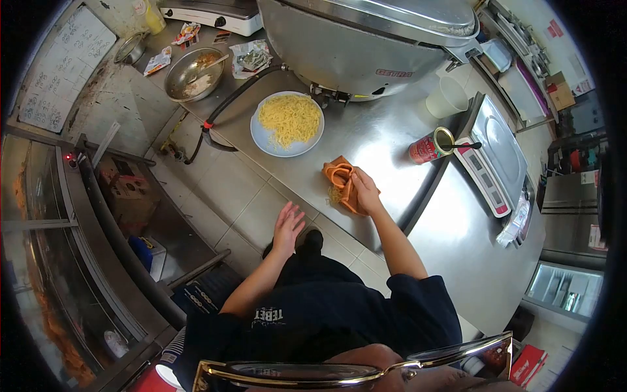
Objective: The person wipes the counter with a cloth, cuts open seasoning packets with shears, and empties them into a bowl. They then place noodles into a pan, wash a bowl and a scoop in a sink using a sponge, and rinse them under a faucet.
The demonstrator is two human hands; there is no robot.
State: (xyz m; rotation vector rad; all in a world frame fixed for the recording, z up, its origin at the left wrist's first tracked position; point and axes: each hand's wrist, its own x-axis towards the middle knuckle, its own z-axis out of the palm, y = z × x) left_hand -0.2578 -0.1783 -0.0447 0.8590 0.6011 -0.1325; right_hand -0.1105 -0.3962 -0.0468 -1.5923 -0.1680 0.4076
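My right hand (pixel 364 189) rests on a crumpled orange cloth (pixel 341 178) on the steel counter (pixel 379 140), fingers curled over it near the counter's front edge. A few yellow noodle scraps (pixel 334 195) lie beside the cloth. My left hand (pixel 288 225) is held empty with fingers spread, just off the counter edge above the tiled floor. A white plate of yellow noodles (pixel 287 123) sits on the counter beyond the cloth.
A large steel cooker (pixel 366 39) stands at the back, with a black hose (pixel 222 111) running from it. A metal bowl (pixel 193 72) sits far left. To the right are a red can (pixel 428 147), a white cup (pixel 447 98) and a scale (pixel 496 153).
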